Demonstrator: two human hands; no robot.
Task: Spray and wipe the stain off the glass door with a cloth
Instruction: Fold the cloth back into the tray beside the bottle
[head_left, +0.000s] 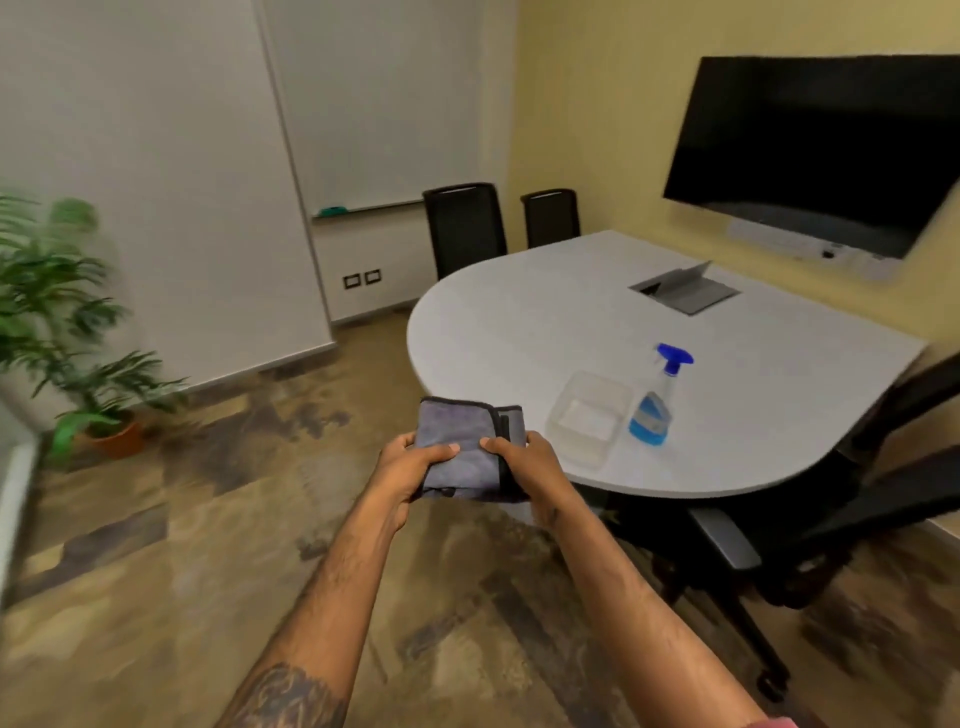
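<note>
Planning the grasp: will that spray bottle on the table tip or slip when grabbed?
The spray bottle is probably light: blue liquid fills only its lower part. That low weight should resist tipping, though it's tall and narrow. The clear plastic may be slick, so its blue trigger neck looks safer.

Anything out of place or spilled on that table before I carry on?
No spill shows. The only oddity is the cable hatch in the table, its lid propped open. The spray bottle stands upright beside a clear tub.

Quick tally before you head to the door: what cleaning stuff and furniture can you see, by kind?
Cloth: 1
Spray bottle: 1
Clear tub: 1
Table: 1
Chairs: 3
Potted plant: 1
Screen: 1
Total: 9
</note>
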